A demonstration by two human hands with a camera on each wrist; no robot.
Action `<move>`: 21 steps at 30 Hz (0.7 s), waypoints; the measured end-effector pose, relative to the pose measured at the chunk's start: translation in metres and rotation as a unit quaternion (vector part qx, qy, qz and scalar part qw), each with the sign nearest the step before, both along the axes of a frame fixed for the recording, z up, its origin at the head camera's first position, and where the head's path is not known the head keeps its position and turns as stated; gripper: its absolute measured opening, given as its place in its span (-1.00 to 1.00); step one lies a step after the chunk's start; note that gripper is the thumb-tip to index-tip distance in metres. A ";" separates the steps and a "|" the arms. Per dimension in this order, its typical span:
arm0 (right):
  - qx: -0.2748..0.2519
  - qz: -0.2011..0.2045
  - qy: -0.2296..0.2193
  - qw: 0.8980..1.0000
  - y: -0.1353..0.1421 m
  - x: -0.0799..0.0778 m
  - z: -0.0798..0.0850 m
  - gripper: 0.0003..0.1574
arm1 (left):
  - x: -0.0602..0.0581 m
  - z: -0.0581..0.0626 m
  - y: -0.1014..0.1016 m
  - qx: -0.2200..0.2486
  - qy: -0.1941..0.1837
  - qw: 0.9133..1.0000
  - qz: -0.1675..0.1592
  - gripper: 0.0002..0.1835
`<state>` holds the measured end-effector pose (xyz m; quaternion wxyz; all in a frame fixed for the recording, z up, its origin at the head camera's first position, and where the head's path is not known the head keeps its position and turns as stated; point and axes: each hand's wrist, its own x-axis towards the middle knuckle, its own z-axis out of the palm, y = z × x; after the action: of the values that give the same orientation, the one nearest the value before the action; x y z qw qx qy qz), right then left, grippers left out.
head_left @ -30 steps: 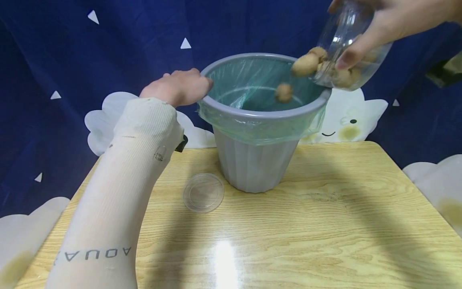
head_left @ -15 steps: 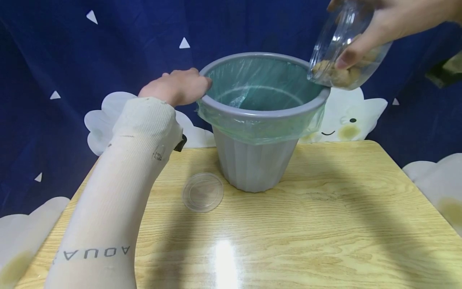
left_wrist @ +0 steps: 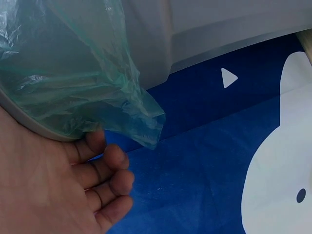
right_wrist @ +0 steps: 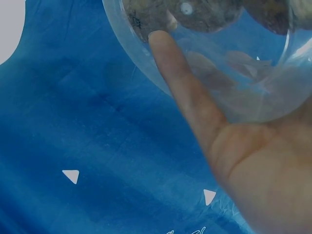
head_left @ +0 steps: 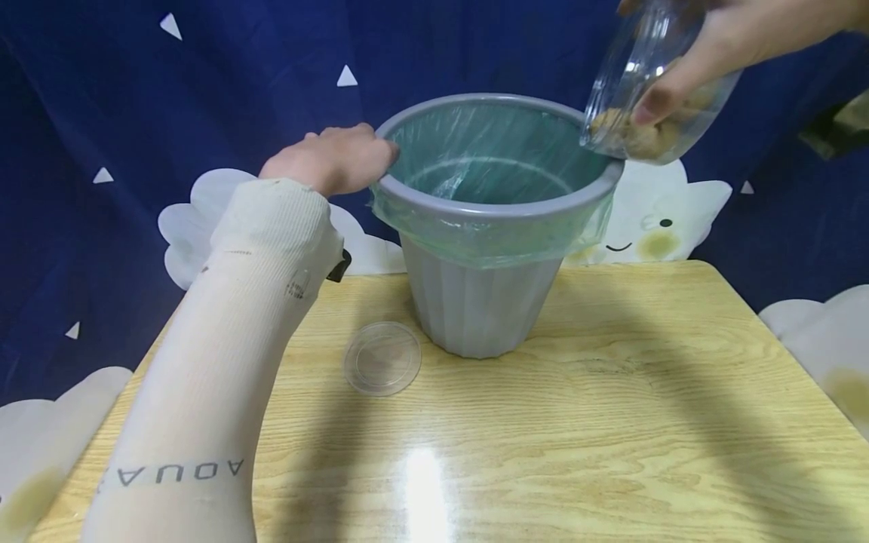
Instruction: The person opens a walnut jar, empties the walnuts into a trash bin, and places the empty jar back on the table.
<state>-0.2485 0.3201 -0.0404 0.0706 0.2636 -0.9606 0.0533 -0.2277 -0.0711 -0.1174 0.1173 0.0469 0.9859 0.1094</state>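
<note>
My right hand grips a clear plastic jar, tilted with its mouth over the right rim of a grey trash can. Several rounded, tan-brown lumps lie inside the jar's lower side; the right wrist view shows these lumps through the wall beyond my thumb. My left hand holds the can's left rim. In the left wrist view, the fingers of this hand curl below the rim, beside the green bag lining the can. The can's bottom is hidden.
A round clear lid lies flat on the wooden table, left of the can's base. Behind stands a dark blue curtain with white triangles and cloud shapes. My left sleeve crosses the table's left side.
A second ago lumps were tumbling from the jar into the can; by half a second ago they had dropped from sight. Fewer lumps show in the jar. Both hands have kept their places.
</note>
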 end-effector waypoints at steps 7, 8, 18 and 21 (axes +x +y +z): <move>0.011 -0.033 -0.020 0.999 -0.008 0.003 0.000 0.46 | 0.001 0.001 0.000 -0.003 0.000 1.000 -0.001 -0.26; 0.012 -0.034 -0.022 0.999 -0.007 0.001 -0.001 0.46 | 0.001 0.001 0.000 -0.003 -0.001 1.000 -0.001 -0.26; 0.044 -0.047 -0.010 0.998 0.000 -0.011 -0.004 0.53 | 0.003 0.003 -0.001 -0.004 -0.001 1.000 0.002 -0.25; 0.037 -0.060 -0.024 0.997 -0.011 -0.002 -0.001 0.56 | 0.003 0.002 -0.002 -0.005 0.000 1.000 0.000 -0.25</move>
<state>-0.2508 0.3091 -0.0414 0.0413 0.2065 -0.9774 0.0197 -0.2245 -0.0726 -0.1152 0.1179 0.0468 0.9864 0.1048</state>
